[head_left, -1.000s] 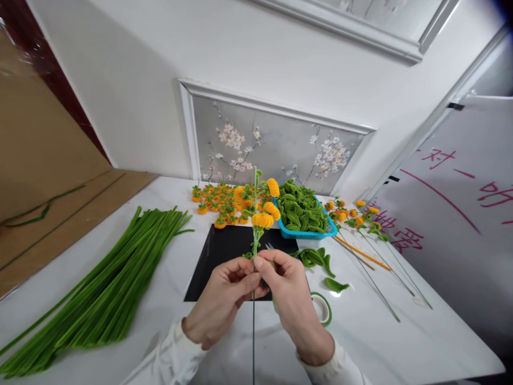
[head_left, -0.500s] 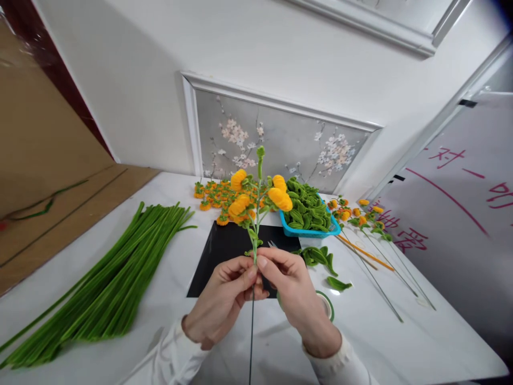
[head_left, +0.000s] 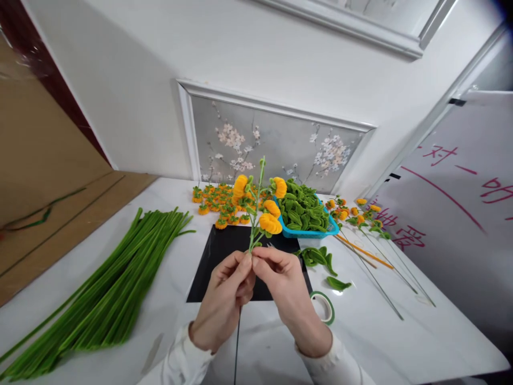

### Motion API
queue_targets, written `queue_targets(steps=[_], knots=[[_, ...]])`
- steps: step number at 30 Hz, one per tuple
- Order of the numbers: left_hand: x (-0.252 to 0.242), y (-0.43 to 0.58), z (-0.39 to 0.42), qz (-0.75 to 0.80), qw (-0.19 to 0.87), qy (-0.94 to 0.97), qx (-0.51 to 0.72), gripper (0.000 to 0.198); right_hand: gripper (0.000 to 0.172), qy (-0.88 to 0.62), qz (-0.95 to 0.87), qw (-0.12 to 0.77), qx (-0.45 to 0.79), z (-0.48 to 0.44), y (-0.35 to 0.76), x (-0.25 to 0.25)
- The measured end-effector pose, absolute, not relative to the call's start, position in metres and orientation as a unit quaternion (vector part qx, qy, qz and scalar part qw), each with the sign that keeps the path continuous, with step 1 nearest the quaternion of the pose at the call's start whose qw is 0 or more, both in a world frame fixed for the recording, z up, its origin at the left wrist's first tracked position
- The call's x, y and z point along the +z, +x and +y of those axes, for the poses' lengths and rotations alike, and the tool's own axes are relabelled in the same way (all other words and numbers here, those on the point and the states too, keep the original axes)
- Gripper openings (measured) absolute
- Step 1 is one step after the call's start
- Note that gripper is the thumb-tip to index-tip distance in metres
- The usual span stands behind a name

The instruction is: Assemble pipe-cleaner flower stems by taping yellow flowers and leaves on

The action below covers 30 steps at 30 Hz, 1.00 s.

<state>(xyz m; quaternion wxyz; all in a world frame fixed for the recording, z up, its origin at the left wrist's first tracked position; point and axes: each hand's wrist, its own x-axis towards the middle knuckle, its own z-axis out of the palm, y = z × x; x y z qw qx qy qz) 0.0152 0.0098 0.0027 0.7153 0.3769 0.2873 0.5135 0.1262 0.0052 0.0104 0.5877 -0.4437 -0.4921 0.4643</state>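
Upright in front of me is a chenille flower stem (head_left: 257, 208) with several orange pompom-like blooms and small green leaves on a pale green wrapped stalk. My left hand (head_left: 226, 299) is closed round the lower stalk, thumb and forefinger pinching it; the thin dark end runs down below the hand. Against the same spot my right hand (head_left: 282, 283) is closed, its thumb and finger pinched at the stalk; anything else between those fingertips is hidden. Beneath both hands lies a black mat (head_left: 202, 278), with scissor tips partly showing behind the right hand. A roll of green tape (head_left: 329, 313) rests beside the right wrist.
A bundle of green chenille stems (head_left: 116, 283) lies left. Behind the mat are several orange flower heads (head_left: 216, 198) and a blue basket (head_left: 308, 233) of green leaves. Loose leaves (head_left: 316, 256) and finished flower stems (head_left: 382, 272) lie right, near a whiteboard (head_left: 452, 224).
The flower stem has turned in my fingers, so its blooms face differently, and its lower end has swung left. My right hand has shifted slightly left, uncovering more of the tape roll.
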Motion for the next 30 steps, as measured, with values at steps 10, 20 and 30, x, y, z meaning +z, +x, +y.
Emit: queue_targets(steps=[10,20,30], knots=[[0.004,0.014,0.008,0.314,0.704,0.384,0.508,0.028,0.035,-0.412,-0.766,0.448,-0.206,0.004,0.168,0.046],[0.001,0.017,0.004,0.303,0.710,0.359,0.525,0.030,0.022,-0.354,-0.771,0.449,-0.281,0.023,0.165,0.029],[0.000,0.014,0.005,0.296,0.707,0.346,0.540,0.028,0.032,-0.382,-0.729,0.525,-0.216,0.024,0.144,0.008]])
